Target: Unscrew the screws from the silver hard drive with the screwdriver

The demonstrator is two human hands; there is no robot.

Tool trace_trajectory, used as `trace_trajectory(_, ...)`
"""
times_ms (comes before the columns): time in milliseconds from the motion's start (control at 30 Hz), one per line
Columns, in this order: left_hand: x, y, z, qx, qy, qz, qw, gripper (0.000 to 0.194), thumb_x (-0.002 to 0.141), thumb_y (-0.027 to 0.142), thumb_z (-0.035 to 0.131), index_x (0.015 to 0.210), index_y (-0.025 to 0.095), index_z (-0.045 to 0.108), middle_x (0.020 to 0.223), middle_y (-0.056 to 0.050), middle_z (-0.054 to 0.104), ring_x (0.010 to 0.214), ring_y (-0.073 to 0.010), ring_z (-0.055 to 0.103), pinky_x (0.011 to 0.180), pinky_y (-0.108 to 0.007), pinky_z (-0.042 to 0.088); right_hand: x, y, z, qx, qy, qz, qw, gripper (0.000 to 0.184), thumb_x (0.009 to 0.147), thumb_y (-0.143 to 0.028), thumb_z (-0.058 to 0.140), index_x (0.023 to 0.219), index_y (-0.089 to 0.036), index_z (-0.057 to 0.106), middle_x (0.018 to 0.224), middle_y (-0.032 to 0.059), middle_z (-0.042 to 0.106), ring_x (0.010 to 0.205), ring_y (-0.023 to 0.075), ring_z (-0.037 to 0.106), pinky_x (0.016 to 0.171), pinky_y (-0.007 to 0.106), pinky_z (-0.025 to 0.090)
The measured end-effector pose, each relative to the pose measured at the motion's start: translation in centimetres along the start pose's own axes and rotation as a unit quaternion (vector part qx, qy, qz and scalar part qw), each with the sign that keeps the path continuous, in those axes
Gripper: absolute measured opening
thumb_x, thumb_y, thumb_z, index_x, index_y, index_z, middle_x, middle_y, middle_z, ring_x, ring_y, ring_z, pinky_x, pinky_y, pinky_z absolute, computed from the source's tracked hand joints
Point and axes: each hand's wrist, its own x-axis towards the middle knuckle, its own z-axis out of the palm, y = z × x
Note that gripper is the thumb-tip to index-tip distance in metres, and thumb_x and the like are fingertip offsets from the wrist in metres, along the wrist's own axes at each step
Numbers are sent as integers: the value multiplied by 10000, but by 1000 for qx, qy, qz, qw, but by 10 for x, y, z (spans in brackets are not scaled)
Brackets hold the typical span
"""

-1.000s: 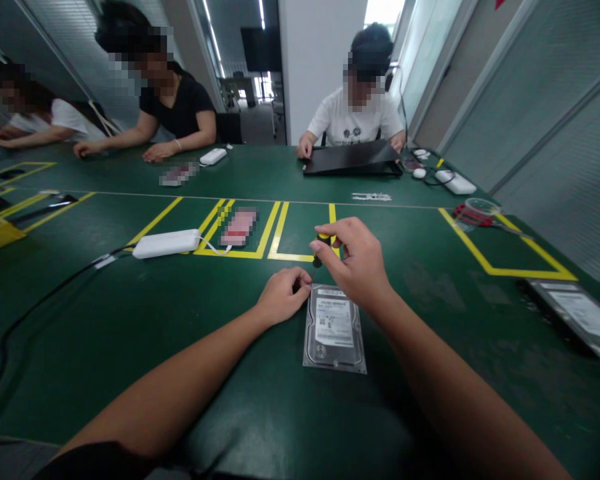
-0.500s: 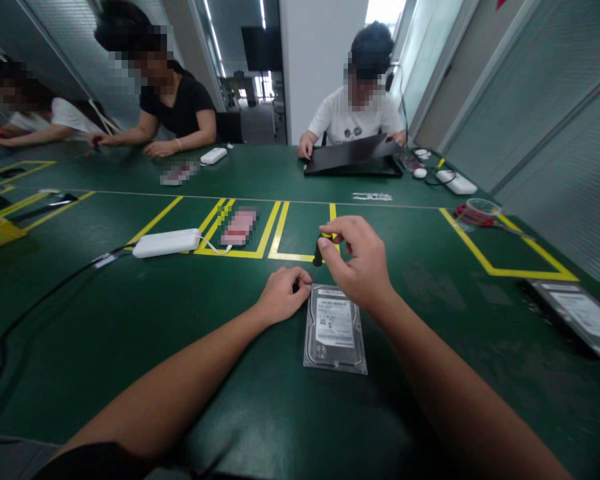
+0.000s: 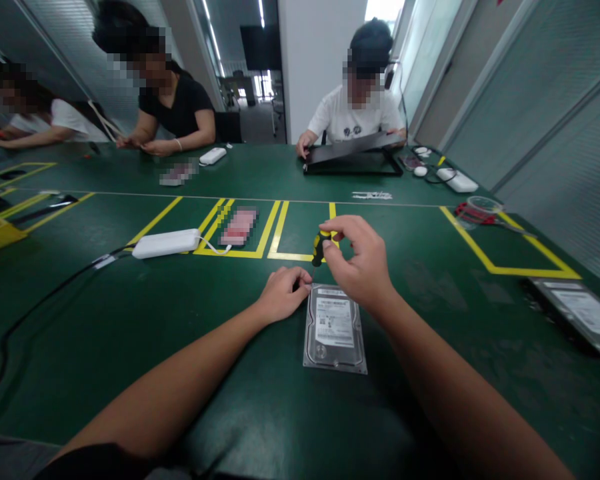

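A silver hard drive with a white label lies flat on the green table before me. My left hand is closed at its far left corner, thumb and forefinger pinched there around the screwdriver's tip; exactly what lies between the fingertips is hidden. Above that corner, my right hand grips the yellow and black handle of a small screwdriver between thumb and fingers. The screwdriver stands nearly upright, its thin shaft pointing down at the drive's corner.
A second hard drive lies at the right. Ahead are a white power bank with a black cable, a pink phone and a clear cup. Across the table, a person holds a black panel; other people sit at the left.
The screwdriver handle has turned between my right fingers, which shifted slightly; my left hand and the drive stay put. Across the table, the person's black panel has tilted up off its frame.
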Motion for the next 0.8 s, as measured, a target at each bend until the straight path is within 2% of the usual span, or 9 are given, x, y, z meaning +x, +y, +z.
trace_trajectory(167,0,-1,0,0,7,7,1000,107,865,316,572,913,227,608,891,13,666,859,-202,541,788,-338,384,1,2,1,-9,6,-1,1000,121,839,-270,671,917,-178,660,858,21,636,803,144,566,726,302,465)
trace_trajectory(467,-1,0,0,5,8,11,1000,100,875,312,567,917,233,611,912,16,673,891,-208,551,801,-352,376,-2,1,0,-6,-1,31,999,186,827,-168,579,993,-189,659,902,16,687,814,156,607,764,326,468)
trace_trajectory(667,-1,0,1,9,13,10,1000,111,869,312,577,928,234,630,917,13,686,895,-214,561,793,-353,380,-1,1,1,-5,4,2,1000,127,845,-288,658,921,-187,649,896,24,648,832,153,572,750,311,452)
trace_trajectory(800,-1,-1,1,11,13,4,1000,121,868,317,576,933,234,635,931,11,692,914,-218,564,820,-362,379,-1,3,2,-13,4,7,1000,108,851,-254,636,935,-187,655,888,20,662,811,151,571,757,316,452)
